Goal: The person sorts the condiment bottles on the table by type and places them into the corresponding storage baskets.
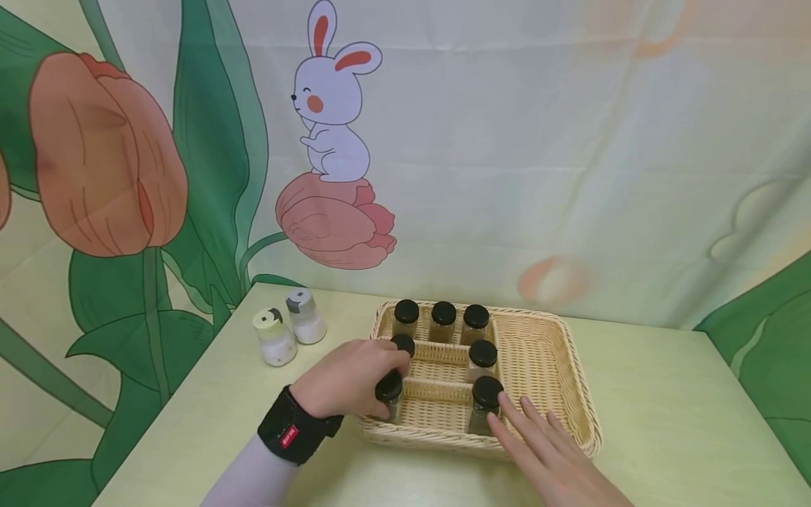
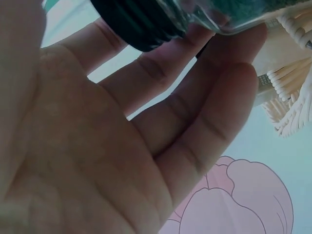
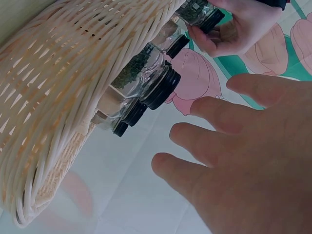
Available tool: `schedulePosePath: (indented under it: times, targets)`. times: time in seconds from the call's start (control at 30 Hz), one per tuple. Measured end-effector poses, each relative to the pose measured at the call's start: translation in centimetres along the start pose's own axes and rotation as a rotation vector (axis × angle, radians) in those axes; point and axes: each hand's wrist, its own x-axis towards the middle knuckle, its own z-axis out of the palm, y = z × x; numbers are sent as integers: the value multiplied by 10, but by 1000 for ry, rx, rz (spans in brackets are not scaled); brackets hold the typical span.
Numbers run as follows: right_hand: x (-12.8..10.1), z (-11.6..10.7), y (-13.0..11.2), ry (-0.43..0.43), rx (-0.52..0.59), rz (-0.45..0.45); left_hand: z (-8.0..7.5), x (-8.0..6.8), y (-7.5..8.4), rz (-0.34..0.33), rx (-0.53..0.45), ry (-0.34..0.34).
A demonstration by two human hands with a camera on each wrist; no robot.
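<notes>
At the front left of the wicker basket (image 1: 443, 442), my left hand (image 1: 351, 377) grips a spice jar (image 1: 389, 389) with a black lid, thumb on the near side and fingers round the far side. In the left wrist view the black lid (image 2: 141, 24) lies above the palm, and green contents show through the glass. My right hand (image 1: 548, 451) hovers over the basket's front edge with fingers spread, holding nothing. Its fingertips are close beside another black-lidded spice jar (image 1: 486, 403), which holds dark green flakes (image 3: 132, 68).
Several more black-lidded jars (image 1: 443, 320) stand in the basket's divided left part; its right section (image 1: 535, 359) shows bare weave. Two shakers with white contents, one yellow-topped (image 1: 276, 338) and one grey-topped (image 1: 307, 317), stand left of the basket. A printed curtain (image 1: 469, 162) hangs behind the table.
</notes>
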Motion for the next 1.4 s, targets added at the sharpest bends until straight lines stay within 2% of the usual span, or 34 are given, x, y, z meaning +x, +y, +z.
schedulePosePath:
  times: [0.5,1.4]
  targets:
    - [1,0,1,23,50,-5,2,0,-2,-34,-18,-27]
    - [0,-2,3,15,9,-10,1,-1,-1,-5,5,-20]
